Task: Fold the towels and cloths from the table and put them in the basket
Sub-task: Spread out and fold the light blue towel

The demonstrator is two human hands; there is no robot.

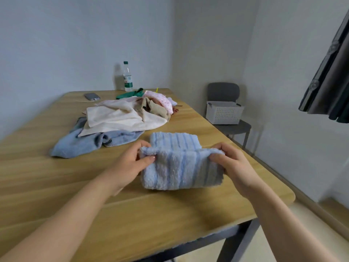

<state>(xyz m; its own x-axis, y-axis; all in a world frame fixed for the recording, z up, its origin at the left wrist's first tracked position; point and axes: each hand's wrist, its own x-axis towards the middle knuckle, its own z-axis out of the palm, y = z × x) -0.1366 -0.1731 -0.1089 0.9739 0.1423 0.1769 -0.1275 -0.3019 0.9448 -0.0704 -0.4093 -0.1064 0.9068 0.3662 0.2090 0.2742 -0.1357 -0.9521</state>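
Observation:
A light blue striped towel (181,165) lies partly folded on the wooden table (132,214), its near half raised and doubled over. My left hand (132,163) pinches its left edge and my right hand (232,163) pinches its right edge. Behind it lies a loose pile: a plain blue towel (85,144), a cream towel (117,120), a beige cloth (154,108), a pink dotted cloth (162,100) and a green cloth (132,94). The white perforated basket (223,112) stands on a grey chair (226,91) past the table's right side.
A water bottle (127,76) and a grey phone (92,96) with a cable sit at the table's far edge by the wall. A dark curtain (328,82) hangs at the right. The table's right edge and corner are close to my right arm.

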